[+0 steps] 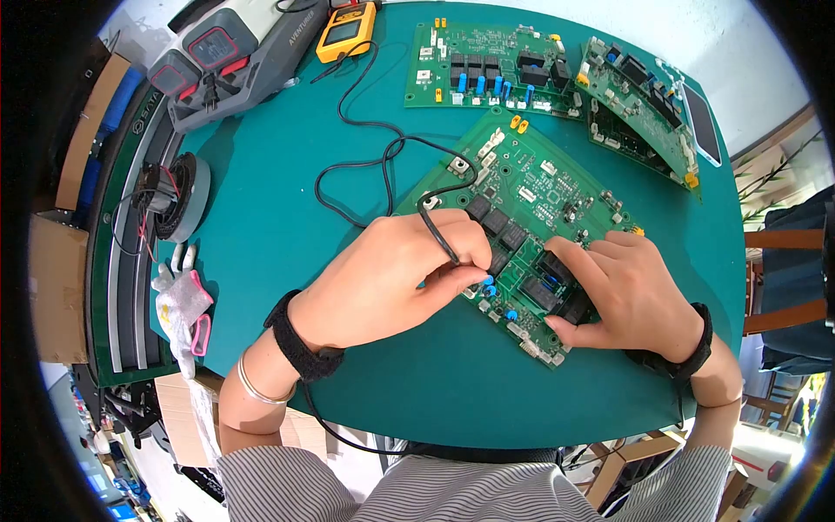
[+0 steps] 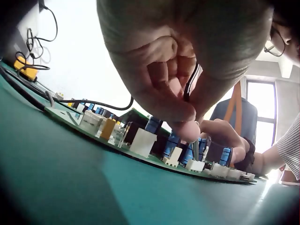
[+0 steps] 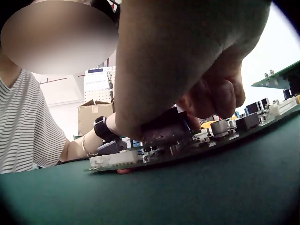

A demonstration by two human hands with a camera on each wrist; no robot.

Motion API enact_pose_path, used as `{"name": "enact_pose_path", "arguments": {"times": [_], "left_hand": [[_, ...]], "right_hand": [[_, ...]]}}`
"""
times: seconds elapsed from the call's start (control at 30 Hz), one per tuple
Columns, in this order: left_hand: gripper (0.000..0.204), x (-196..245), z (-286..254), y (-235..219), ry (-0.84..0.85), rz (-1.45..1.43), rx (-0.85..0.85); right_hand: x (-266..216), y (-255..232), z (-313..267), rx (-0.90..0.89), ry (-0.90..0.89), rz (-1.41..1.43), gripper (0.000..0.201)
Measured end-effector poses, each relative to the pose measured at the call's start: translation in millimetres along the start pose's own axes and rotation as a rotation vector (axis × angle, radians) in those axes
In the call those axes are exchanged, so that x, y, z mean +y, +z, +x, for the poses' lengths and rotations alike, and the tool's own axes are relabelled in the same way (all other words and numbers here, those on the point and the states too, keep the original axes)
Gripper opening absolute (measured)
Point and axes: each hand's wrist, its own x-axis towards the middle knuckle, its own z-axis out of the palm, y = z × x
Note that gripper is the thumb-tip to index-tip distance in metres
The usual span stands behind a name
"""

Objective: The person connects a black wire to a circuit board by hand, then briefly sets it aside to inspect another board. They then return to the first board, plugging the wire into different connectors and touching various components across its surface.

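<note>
A green circuit board point(image 1: 544, 178) lies at an angle on the table, carrying black relays point(image 1: 497, 222) and blue capacitors point(image 1: 511, 315). My left hand point(image 1: 404, 270) pinches a thin test probe point(image 2: 196, 149) between thumb and forefinger. Its metal tip points down among the parts along the board's near edge, and a black cable point(image 1: 437, 237) loops over the hand. My right hand point(image 1: 631, 291) grips the board around the relay group at its right side, thumb and forefinger on either side of the relays. Its palm covers part of the board.
A yellow multimeter point(image 1: 348, 33) stands at the back, with black cable point(image 1: 361, 123) winding across the table. More circuit boards point(image 1: 478, 65) lie at the back right beside a phone point(image 1: 703, 124). At left are a grey case point(image 1: 252, 65), a round speaker-like part point(image 1: 184, 196) and gloves point(image 1: 183, 304).
</note>
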Motion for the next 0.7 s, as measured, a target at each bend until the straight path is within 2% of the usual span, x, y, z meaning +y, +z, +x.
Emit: {"name": "enact_pose_path", "arguments": {"times": [0.07,0.17,0.7], "left_hand": [[0.015,-1.4,1.4,0.3,0.037,0.03,0.029],[0.015,0.0,-0.2,1.0,-0.025,-0.014,0.0],[0.013,1.1,-0.1,0.9,-0.005,0.024,0.018]], "right_hand": [[-0.3,-0.2,0.1,-0.007,0.004,0.001,0.064],[-0.1,0.3,0.2,-0.016,0.007,0.003,0.064],[0.7,0.4,0.3,-0.017,0.005,0.013,0.066]]}}
